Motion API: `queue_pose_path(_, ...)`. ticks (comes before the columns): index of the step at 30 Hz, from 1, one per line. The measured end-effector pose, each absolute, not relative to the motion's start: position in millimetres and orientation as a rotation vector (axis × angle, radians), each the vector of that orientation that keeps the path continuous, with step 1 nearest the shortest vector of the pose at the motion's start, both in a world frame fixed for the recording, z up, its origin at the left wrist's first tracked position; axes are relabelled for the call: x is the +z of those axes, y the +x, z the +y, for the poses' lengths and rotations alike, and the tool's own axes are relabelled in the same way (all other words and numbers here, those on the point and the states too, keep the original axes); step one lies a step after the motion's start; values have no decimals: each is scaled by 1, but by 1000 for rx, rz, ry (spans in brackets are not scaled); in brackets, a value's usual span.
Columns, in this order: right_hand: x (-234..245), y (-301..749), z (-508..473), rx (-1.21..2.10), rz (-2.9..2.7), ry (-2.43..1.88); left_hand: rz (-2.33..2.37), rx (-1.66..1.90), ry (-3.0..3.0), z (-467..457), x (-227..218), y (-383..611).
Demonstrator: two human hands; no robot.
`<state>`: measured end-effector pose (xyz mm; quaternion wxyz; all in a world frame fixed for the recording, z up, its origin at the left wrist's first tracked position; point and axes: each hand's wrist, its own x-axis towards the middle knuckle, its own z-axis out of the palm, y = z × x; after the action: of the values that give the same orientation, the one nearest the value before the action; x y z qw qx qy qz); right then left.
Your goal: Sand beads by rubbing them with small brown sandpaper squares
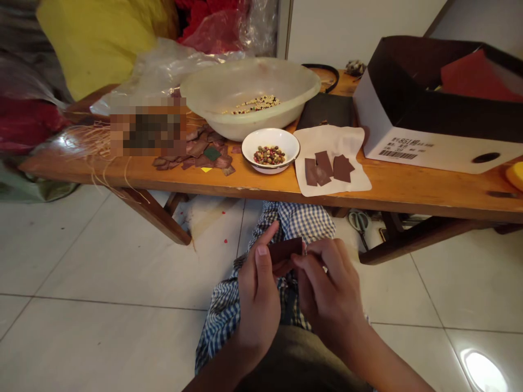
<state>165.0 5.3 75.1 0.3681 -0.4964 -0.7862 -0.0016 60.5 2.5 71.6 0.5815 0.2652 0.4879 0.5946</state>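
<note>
Above my lap, my left hand (261, 294) grips a thin dark brown piece (286, 249) between thumb and fingers, its index finger pointing up. My right hand (329, 277) is closed in a pinch at the right end of that piece. A tiny pinkish spot shows by the right fingertips, too small to name. Beyond my hands, similar brown pieces (322, 169) lie on a white sheet (359, 141) on the wooden bench. Beside the sheet stands a small white dark-rimmed bowl (250, 146) with multicoloured beads (268, 155).
The wooden bench (429, 188) also bears a large pale basin (229, 122) with more beads, loose brown scraps (200, 155), pale strings (93, 142) and a black-and-white box (429, 144). Scissors (359, 224) are beneath it. Checkered cloth (232, 294) covers my legs. Plastic-wrapped bundles stand behind.
</note>
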Motion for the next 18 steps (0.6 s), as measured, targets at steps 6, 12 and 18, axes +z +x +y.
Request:
queue_pose_path(6,76,166,5,-77,-1934,-1292,1246,1361,716,3,72,60)
queue_pose_path(12,78,167,6,-87,-1924,-1302,1353,1363,805,-1,69,60)
queue_pose_path(18,78,168,5,-40,-1932,-1297,1332,1353,815,0,70,61)
